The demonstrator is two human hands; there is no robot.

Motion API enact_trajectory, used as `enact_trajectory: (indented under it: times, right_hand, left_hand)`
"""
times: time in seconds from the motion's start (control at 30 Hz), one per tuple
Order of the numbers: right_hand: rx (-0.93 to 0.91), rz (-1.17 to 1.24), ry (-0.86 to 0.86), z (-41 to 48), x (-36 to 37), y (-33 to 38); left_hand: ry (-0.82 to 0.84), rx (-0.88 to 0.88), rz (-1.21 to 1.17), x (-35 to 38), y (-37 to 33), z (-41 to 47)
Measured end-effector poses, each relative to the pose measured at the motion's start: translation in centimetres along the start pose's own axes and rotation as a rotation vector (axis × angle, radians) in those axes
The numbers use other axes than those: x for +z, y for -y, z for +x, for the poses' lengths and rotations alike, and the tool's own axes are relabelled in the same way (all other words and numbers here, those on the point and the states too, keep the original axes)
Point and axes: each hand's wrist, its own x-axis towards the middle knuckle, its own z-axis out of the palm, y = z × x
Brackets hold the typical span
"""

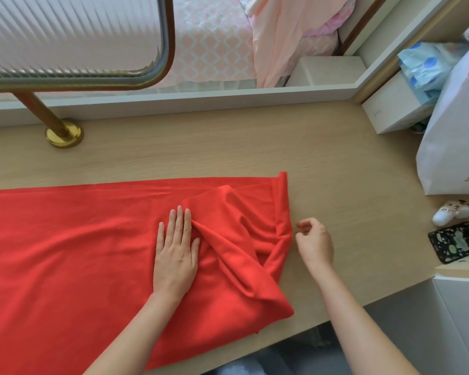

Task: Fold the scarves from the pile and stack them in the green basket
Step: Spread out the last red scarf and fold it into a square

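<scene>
The brass post base (64, 135) stands on the counter (201, 147), beyond the far left part of the red scarf (65, 239). The scarf lies spread flat along the counter, its left end out of frame and its near edge hanging over the counter's front. This position presents a broad, smooth area for folding.

The left grip (175, 255) rests on the scarf right of its middle. It is wide and flat, with the fingers straight and together, and holds nothing. It probably pins the smooth part so the cloth does not slide.

Directly right of this grip, the right end of the scarf is bunched in loose ridges and needs flattening before a fold.

The right grip (316, 243) hovers just beside the scarf's right edge. It is narrow, with the fingers loosely curled, and empty, apparently placed to pinch that edge.

A white bag (452, 136) and a phone (456, 242) lie well right of the scarf. No green basket or pile is in view.
</scene>
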Motion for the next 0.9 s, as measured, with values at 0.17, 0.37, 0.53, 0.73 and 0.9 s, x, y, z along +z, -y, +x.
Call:
enact_trajectory:
  times: [0.17, 0.37, 0.53, 0.73, 0.9]
  right_hand:
    - [-0.018, 0.204, -0.012, -1.5, -1.8, -0.8]
    - [-0.041, -0.201, 0.172, -6.1, 1.9, -0.1]
    - [0.015, -0.075, 0.127, -3.7, -0.2, -3.5]
    - [0.025, 0.091, -0.071, -3.7, -3.5, -6.8]
    - [-0.125, -0.128, 0.007, -8.3, -0.2, -4.7]
  left_hand:
    - [0.003, -0.021, -0.025, 0.1, -0.1, 0.1]
    - [0.007, -0.030, -0.007, 0.0, -0.1, 0.0]
    - [0.000, -0.023, -0.007, 0.0, -0.1, 0.0]
    - [-0.010, -0.023, 0.003, 0.0, -0.1, 0.0]
    - [-0.003, -0.023, 0.033, 0.1, 0.0, 0.0]
